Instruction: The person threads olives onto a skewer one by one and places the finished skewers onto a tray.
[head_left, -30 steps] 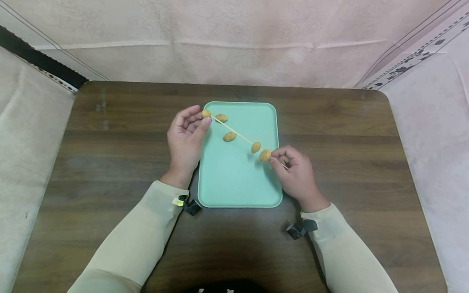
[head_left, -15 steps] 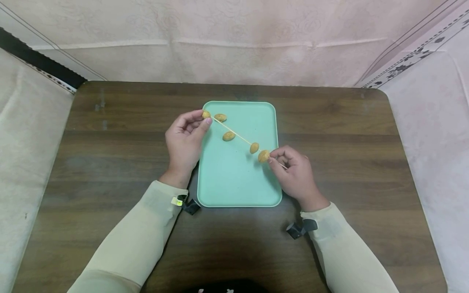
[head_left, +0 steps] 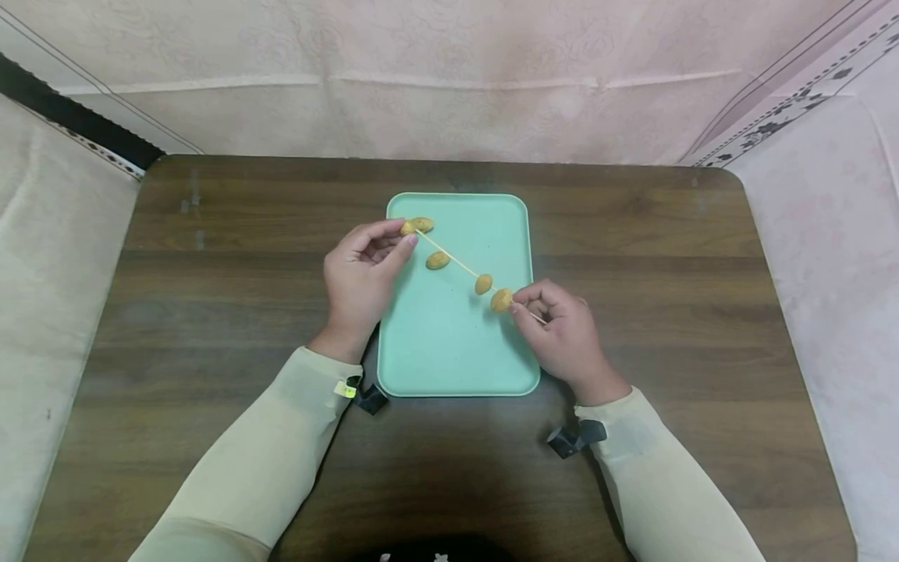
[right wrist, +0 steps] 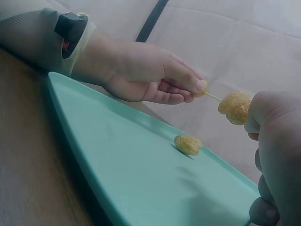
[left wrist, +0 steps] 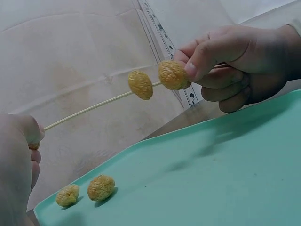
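Observation:
A thin wooden skewer (head_left: 455, 261) slants over the mint-green tray (head_left: 456, 367). My right hand (head_left: 558, 332) pinches it near its lower end, thumb and index finger right beside a wrinkled golden-brown oval piece (head_left: 502, 300), like a baby potato. Just above that, a second such piece (head_left: 483, 284) is threaded on the stick. At the skewer's upper end, my left hand (head_left: 361, 277) pinches a third wrinkled piece (head_left: 408, 228) between thumb and fingers, with the stick running into it. That piece is largely covered by the thumb in the left wrist view.
Two more wrinkled pieces lie on the tray's far left part, one (head_left: 423, 224) near the rim and one (head_left: 438, 260) closer in. Under the tray is a brown wooden table (head_left: 246, 312). Pale cloth (head_left: 449, 86) hangs behind and along both sides.
My left hand has shifted right and slightly nearer with its piece, leaving less bare skewer between that piece and the threaded ones. The right hand has drifted very slightly left.

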Available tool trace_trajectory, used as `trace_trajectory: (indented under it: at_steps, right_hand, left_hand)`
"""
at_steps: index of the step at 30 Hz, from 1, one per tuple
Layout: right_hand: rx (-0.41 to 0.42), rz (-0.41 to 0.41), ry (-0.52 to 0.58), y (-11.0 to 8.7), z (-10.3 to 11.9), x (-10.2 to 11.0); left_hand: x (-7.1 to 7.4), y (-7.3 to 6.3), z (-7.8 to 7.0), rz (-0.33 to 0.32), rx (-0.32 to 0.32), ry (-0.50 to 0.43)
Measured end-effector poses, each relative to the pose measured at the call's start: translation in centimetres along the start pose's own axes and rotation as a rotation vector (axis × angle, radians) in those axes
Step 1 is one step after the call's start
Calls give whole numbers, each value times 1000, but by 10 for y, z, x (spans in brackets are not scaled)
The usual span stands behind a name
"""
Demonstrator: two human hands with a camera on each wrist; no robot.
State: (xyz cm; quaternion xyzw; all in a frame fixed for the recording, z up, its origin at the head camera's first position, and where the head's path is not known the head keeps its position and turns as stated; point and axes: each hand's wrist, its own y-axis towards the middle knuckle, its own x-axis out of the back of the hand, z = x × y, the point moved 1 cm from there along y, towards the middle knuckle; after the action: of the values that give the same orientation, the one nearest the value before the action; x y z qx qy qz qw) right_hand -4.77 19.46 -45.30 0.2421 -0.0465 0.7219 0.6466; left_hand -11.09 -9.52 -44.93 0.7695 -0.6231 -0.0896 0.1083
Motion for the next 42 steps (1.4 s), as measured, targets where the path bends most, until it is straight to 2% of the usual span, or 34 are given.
trace_trajectory:
  at_steps: [9, 20, 34, 42]
  right_hand:
    - [-7, -4, -18, -1, 2, -1]
    - [-9, 3, -7, -3, 1, -2]
    - [19, -12, -36, 0, -1, 0]
    - [23, -7, -35, 0, -3, -1]
  left_hand:
    - [-5, -5, -4, 32, 25, 34]
    - [-14, -17, -8, 116, -14, 62]
    - [-24, -23, -16, 208, -49, 205]
    - [-28, -27, -17, 248, -16, 218]
